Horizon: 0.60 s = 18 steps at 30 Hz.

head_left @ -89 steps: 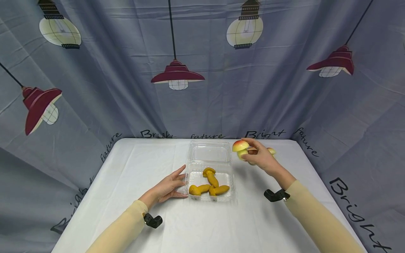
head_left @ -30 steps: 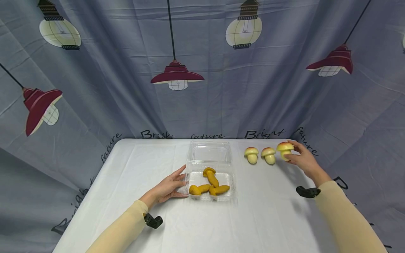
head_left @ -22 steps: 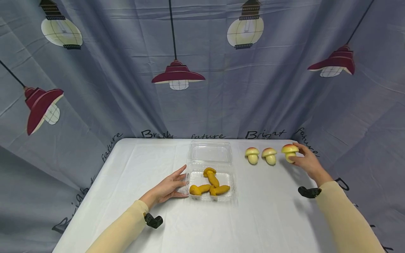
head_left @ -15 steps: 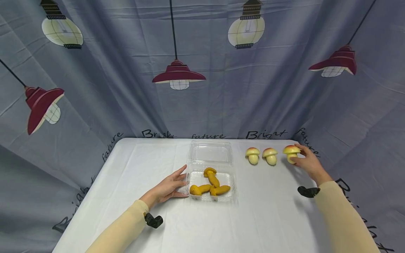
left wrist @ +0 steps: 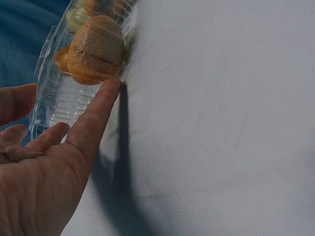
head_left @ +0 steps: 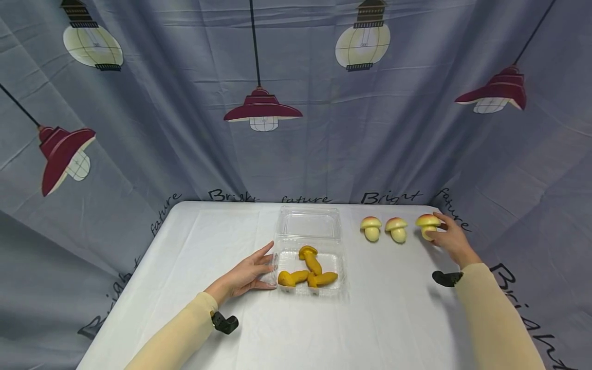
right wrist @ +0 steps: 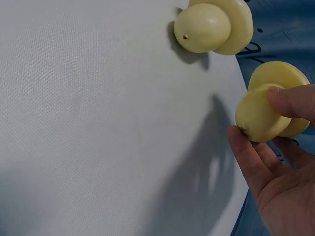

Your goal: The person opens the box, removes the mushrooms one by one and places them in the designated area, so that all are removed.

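With thumb and fingers my right hand (head_left: 449, 240) pinches a toy mushroom (head_left: 427, 224) with a red-yellow cap and pale stem, at the table's far right. In the right wrist view the thumb lies on the stem of this mushroom (right wrist: 263, 113); whether it touches the table I cannot tell. Two similar mushrooms, one (head_left: 371, 228) and another (head_left: 396, 229), lie in a row to its left. My left hand (head_left: 245, 275), fingers extended, rests against the left side of a clear plastic box (head_left: 342, 267). Inside the box lie three brown-yellow mushrooms (head_left: 311, 259).
The box's hinged lid (head_left: 310, 224) lies folded back toward the rear. A white cloth covers the table (head_left: 370, 324). A grey-blue curtain (head_left: 305, 159) printed with lamps hangs behind and at both sides.
My right hand has carried its mushroom from beside the lid to the far right, past the other two, then slightly lower over the last second. The left hand and box stay in place.
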### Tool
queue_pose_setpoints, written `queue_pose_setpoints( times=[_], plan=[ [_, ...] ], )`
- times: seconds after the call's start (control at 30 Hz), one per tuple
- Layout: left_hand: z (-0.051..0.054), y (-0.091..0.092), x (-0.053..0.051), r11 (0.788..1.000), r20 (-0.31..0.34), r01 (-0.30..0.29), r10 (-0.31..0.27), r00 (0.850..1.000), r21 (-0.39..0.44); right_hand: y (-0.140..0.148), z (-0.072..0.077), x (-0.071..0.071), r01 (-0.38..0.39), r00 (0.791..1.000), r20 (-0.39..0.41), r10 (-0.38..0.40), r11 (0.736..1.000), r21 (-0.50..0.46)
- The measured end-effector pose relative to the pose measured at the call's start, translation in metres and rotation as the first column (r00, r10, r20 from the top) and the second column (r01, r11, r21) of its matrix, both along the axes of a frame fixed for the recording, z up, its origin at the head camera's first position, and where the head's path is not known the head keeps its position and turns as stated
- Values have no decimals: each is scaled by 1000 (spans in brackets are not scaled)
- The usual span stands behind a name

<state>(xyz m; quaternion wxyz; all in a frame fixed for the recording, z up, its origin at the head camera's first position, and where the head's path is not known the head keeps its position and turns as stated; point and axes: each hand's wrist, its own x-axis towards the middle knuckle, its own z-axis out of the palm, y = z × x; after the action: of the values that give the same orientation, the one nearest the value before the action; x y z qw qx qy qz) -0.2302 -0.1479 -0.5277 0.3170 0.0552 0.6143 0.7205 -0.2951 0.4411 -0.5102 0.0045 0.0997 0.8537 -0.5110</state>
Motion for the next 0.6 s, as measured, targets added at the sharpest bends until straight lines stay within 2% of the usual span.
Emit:
queue_pose_setpoints(
  times=[0.17, 0.37, 0.6],
  plan=[
    [0, 0, 0, 1000, 6, -4, 4, 1000, 2, 3, -6, -3, 42, 999, 17, -43, 999, 25],
    [0, -1, 0, 1000, -2, 1, -1, 1000, -3, -2, -7, -4, 94, 995, 15, -94, 995, 38],
    [0, 0, 0, 1000, -9, 8, -8, 1000, -4, -4, -8, -4, 120, 993, 14, -120, 992, 40]
  ],
)
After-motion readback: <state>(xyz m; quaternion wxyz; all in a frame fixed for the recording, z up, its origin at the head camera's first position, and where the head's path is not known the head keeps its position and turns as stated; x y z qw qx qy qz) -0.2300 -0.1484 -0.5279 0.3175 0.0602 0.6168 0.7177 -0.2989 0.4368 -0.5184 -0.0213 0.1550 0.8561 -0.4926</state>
